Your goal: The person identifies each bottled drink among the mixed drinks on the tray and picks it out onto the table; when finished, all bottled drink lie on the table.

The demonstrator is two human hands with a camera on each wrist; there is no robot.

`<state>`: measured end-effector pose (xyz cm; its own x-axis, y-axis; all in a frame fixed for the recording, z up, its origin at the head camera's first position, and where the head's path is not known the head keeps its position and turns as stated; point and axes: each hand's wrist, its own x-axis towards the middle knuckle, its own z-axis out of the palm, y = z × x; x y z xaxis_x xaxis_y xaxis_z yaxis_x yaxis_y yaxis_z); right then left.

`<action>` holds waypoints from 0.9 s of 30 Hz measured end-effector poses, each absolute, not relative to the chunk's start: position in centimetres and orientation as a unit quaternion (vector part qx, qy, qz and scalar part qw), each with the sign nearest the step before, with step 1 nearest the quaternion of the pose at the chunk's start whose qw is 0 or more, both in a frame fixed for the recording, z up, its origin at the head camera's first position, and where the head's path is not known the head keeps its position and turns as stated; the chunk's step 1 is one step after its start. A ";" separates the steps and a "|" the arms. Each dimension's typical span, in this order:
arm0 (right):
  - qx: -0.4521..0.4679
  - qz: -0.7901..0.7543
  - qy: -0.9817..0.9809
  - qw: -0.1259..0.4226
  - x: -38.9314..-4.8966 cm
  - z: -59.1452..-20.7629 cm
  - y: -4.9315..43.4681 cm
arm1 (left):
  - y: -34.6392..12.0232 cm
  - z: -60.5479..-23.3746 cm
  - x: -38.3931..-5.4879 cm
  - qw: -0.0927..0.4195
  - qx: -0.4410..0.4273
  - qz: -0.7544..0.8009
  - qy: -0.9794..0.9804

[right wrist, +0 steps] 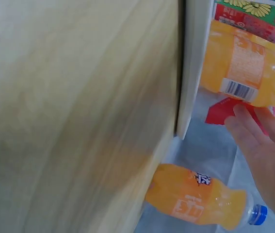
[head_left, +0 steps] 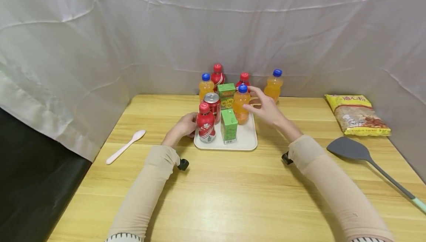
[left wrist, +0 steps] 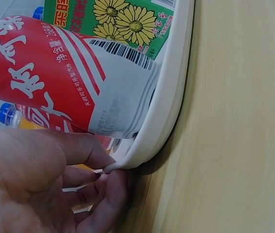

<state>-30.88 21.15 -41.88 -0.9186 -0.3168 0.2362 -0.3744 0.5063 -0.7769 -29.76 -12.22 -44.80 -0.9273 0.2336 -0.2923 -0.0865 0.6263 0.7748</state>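
Observation:
On the white tray (head_left: 244,145) stand a red-capped bottle (head_left: 206,125), a red can (head_left: 215,105), a green drink carton (head_left: 229,127) and a blue-capped bottle of orange drink (head_left: 240,107). My left hand (head_left: 186,124) is at the tray's left side; in the left wrist view its thumb and fingers pinch the tray rim (left wrist: 173,82) beside the red-capped bottle (left wrist: 74,73). Around the orange bottle's right side my right hand (head_left: 266,108) is spread. Its fingertips lie against or very near the bottle (right wrist: 244,63) in the right wrist view; contact is unclear.
Behind stand another green carton (head_left: 226,93), two red-capped bottles (head_left: 217,77) and an orange bottle (head_left: 205,86). One orange bottle (head_left: 273,86) is off the tray. A white spoon (head_left: 126,147) lies left; a yellow food bag (head_left: 359,116) and grey spatula (head_left: 349,148) lie right.

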 end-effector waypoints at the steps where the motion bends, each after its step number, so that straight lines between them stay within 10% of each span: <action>1: 0.201 0.452 -0.869 0.026 -30.9 -42.0 21.1 | -12.2 -44.8 -29.8 0.185 0.042 0.430 0.882; 27: 0.200 0.542 -0.816 0.023 -31.7 -41.9 19.6 | -12.3 -44.9 -30.1 0.195 0.036 0.431 0.880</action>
<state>-31.67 19.63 -41.87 -0.9190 -0.3019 0.2535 -0.3508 0.3330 -0.8753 -30.12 -12.33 -44.86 -0.9218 0.2302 -0.3120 -0.1052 0.6260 0.7727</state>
